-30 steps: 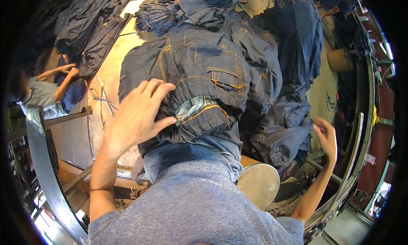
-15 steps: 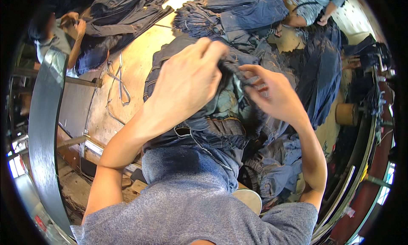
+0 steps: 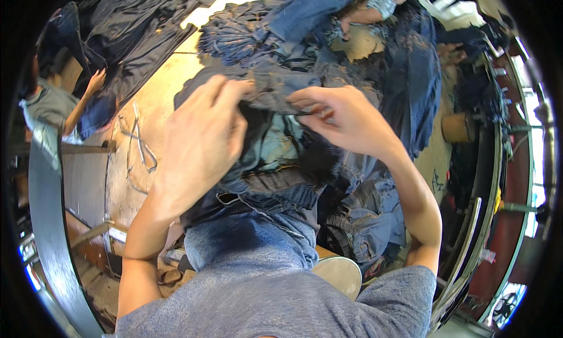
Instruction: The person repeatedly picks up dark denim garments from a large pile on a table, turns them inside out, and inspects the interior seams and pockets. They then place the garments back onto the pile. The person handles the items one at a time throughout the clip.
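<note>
Dark-blue jeans (image 3: 272,156) are lying directly in front of the person, waist opening turned toward the body, pale lining (image 3: 281,143) showing; left hand (image 3: 202,136) is curling its fingers over the waistband (image 3: 271,99), blurred, so cannot tell whether it is pinching; right hand (image 3: 347,118) is pinching the waistband's edge, thumb inside the opening; more denim (image 3: 372,212) is lying near, to the right; straps (image 3: 141,144) are trailing on the floor (image 3: 161,112), left.
</note>
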`<state>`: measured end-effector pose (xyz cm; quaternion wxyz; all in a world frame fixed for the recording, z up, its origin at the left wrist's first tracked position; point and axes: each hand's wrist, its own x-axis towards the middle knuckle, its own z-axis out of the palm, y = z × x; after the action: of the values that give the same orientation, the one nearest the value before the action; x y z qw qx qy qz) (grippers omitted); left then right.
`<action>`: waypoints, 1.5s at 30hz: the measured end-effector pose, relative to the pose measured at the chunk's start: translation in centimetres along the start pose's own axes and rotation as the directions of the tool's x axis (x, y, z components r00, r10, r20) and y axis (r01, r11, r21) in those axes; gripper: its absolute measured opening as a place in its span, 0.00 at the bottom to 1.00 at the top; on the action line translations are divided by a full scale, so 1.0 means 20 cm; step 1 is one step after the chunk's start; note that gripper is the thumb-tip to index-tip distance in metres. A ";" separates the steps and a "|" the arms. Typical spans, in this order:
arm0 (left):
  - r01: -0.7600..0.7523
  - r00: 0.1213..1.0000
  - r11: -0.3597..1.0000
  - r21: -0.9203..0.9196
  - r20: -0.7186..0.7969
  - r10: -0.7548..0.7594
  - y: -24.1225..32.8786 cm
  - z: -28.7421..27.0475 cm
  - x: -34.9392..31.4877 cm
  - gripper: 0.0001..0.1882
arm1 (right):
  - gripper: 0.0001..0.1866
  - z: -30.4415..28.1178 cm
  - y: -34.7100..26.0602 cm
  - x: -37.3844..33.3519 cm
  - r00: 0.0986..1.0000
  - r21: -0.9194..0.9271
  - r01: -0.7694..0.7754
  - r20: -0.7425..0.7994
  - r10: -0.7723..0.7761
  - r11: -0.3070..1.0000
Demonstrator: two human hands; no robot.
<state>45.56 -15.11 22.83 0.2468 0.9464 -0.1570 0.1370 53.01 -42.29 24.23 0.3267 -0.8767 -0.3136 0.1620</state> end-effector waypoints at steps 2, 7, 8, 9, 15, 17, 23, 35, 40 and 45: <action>0.030 0.999 1.000 0.001 0.018 -0.030 -0.02 -0.01 -0.02 0.18 | 0.21 0.03 0.00 0.01 0.998 -0.113 -0.039 0.045 0.045 0.993; 0.030 0.999 0.999 -0.033 -0.021 -0.031 0.00 0.02 0.00 0.17 | 0.21 0.22 0.02 0.11 0.994 -0.147 -0.039 -0.104 0.024 0.988; 0.086 0.996 0.995 -0.055 0.013 -0.086 0.02 0.02 0.01 0.18 | 0.20 0.25 0.05 0.14 0.996 -0.168 -0.076 -0.059 0.067 0.983; -0.074 0.985 0.997 0.031 -0.155 0.078 0.04 0.02 0.02 0.23 | 0.19 0.24 0.10 0.18 0.986 -0.045 -0.155 -0.076 0.152 0.987; -0.231 0.861 0.967 -0.108 -0.486 0.152 0.09 -0.05 -0.02 0.31 | 0.21 -0.56 0.59 0.07 0.686 -0.007 -0.183 -0.717 0.123 0.983; -0.195 0.916 0.978 -0.069 -0.369 0.156 0.04 -0.05 -0.04 0.29 | 0.27 -0.89 0.67 -0.15 0.538 -0.013 -0.303 -0.828 0.160 0.953; -0.166 0.918 0.978 -0.122 0.344 0.199 -0.20 -0.01 -0.15 0.32 | 0.33 -1.52 0.52 -1.24 0.192 -0.074 -0.664 -0.979 0.074 0.744; -0.425 0.799 0.903 -0.059 0.444 0.405 -0.04 0.39 -0.33 0.62 | 0.26 -0.67 0.06 -3.05 0.356 -0.184 -0.849 -0.892 0.278 0.495; -0.338 0.837 0.941 -0.003 0.456 0.302 -0.07 0.44 -0.35 0.64 | 0.30 -0.05 0.06 -2.93 0.253 0.281 -0.920 -0.107 0.962 0.273; -0.463 0.792 0.886 0.016 0.455 0.406 -0.09 0.34 -0.28 0.46 | 0.29 0.22 0.28 -2.54 0.349 0.343 -0.877 -0.023 0.937 0.335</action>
<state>42.34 -15.88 14.44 0.1064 0.9043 -0.4130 -0.0175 15.18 -76.88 21.19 0.3279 -0.8586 0.2947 0.2617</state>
